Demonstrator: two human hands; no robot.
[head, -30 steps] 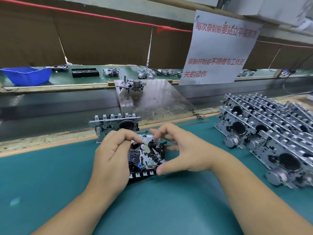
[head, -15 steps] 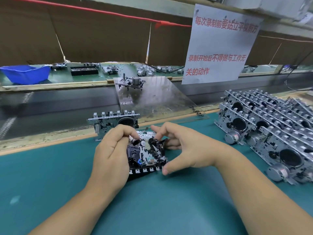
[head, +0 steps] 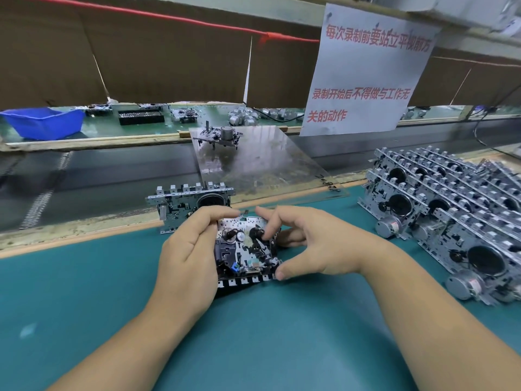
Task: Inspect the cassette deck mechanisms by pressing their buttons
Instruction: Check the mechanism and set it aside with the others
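We grip the cassette deck on the table with left hand and right hand curled round it; thumbs should press each button fully.

A cassette deck mechanism is lying on the work mat, and everything else is sitting around it. The left hand is gripping its left side and the right hand its right side, fingers curling over its far edge. Just behind it a second mechanism is standing at the mat's far edge. Behind that a clear sheet is sloping up, carrying another mechanism at its top. Well to the right a stack of mechanisms is resting on the mat. Far behind and left, a bin is sitting on the far bench; a paper sign is hanging behind and right.
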